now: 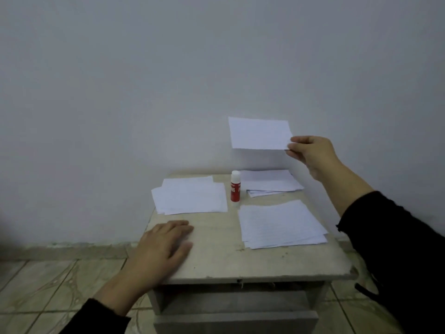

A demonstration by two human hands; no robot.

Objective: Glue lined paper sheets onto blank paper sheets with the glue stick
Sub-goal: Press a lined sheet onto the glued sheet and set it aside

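Left hand [166,244] lies flat and relaxed on the table [216,261], holding nothing. Right hand [310,153] pinches one sheet [258,133] by its edge, up above the far pile [272,183]; glue stick [235,186] stands capped between piles. Looks like picking a sheet, next it needs laying down and gluing

Plain pale wall [144,80] fills the back, marbled beige floor tiles [48,285] below, a worn small wooden table [216,256] against it, dim light.
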